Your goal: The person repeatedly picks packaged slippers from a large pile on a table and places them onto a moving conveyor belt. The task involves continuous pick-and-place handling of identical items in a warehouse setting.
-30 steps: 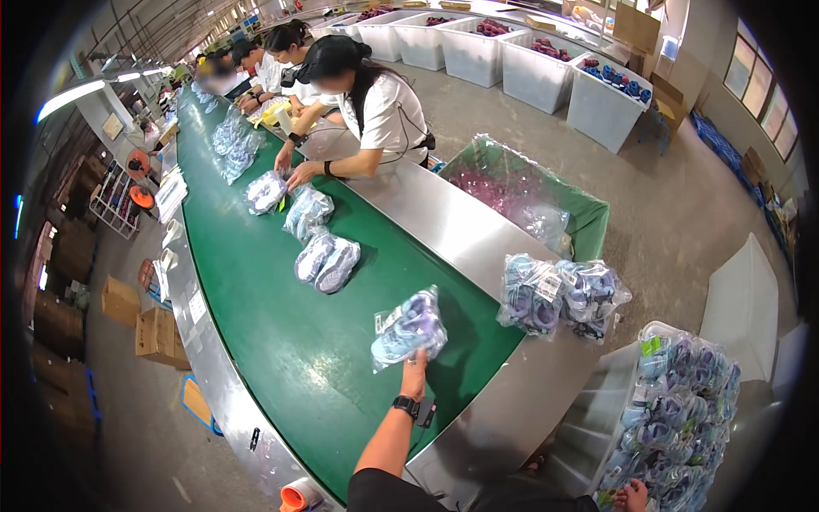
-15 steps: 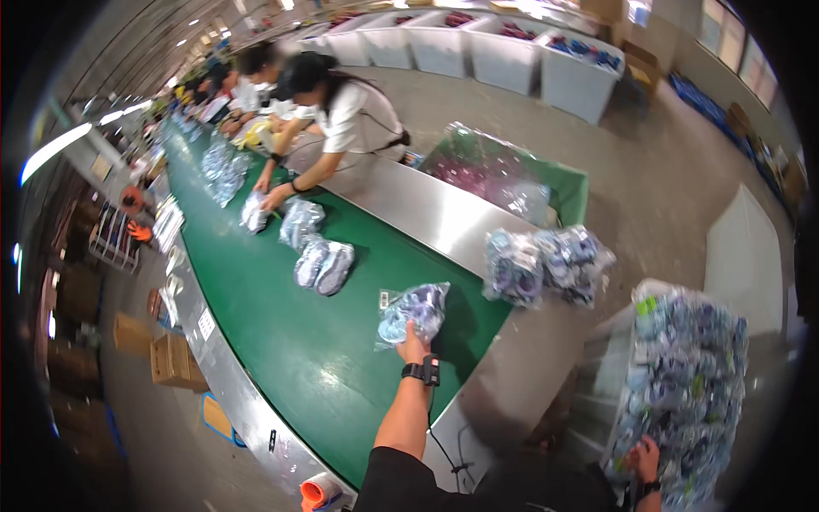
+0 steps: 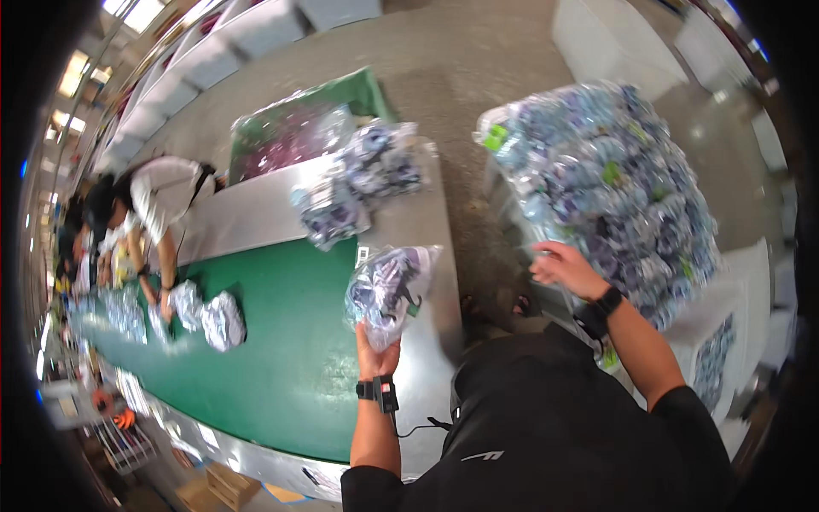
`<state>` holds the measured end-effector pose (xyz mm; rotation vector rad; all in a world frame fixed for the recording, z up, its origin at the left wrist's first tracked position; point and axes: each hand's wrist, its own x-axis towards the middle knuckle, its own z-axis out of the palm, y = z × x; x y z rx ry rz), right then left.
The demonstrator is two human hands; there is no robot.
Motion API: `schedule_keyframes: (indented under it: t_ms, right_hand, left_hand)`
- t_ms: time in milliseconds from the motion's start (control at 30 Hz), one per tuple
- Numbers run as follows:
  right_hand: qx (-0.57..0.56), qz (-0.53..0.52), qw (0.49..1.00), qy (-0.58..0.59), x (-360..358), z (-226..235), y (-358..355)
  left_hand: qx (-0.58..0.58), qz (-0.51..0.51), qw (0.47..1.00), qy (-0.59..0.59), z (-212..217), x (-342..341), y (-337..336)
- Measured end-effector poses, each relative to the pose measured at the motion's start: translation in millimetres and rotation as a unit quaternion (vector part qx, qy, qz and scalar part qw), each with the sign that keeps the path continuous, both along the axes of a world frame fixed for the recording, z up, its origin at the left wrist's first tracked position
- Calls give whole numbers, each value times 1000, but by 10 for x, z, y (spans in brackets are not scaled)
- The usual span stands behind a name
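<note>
My left hand (image 3: 375,348) grips a clear plastic bag of blue-purple shoes (image 3: 388,286) by its lower end, over the edge where the green belt meets the metal table. Nothing shows in my right hand (image 3: 567,269), whose fingers are loosely bent and apart. It hovers by the near side of a large white bin (image 3: 503,200) heaped with similar bagged shoes (image 3: 610,183). Two or so more shoe bags (image 3: 358,183) lie on the metal tabletop beyond my left hand.
The green conveyor belt (image 3: 273,384) runs off to the left, carrying several bagged pairs (image 3: 223,322). A co-worker (image 3: 162,200) bends over it. Behind the metal table (image 3: 247,205) stands a green-lined bin (image 3: 375,94) with pinkish bags. White bins (image 3: 606,43) line the floor.
My view has swung right toward the white bin. The bag in my left hand has come off the belt toward the metal table. My right hand has moved from the bin's near end to its side.
</note>
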<state>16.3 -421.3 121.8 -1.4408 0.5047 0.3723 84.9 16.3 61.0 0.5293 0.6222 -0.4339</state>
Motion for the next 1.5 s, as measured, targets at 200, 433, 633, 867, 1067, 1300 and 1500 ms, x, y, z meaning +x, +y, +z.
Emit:
schedule_keyframes:
  t_ms: [200,433,633,867,1067,1300,1500]
  right_hand:
    - [169,67,982,53,22,312,252]
    - [134,-57,988,44,-618,-281,-93]
    - [210,-350,910,-67,-1339,-113,-571]
    - [19,-488,869,-84,-1716,-880,-978]
    - [-2,-480,875,59,-1532,-983,-1028]
    - [-10,-421,905,59,-1505,-1182,-1054]
    - [-44,-381,913,140,-1588,-872,-1041]
  left_hand:
    - [65,-308,945,-91,234,-143,-715]
    - [147,-441,873,-145,548,-177,-1659]
    - [379,-495,742,-248,311,-101,-1435]
    - [415,-517,716,-216,88,-117,-1113]
    - [446,-504,712,-203,7,-80,-966]
    - [448,-510,712,-181,-277,-152,-722]
    - [459,-515,701,-180,-314,-153,-686]
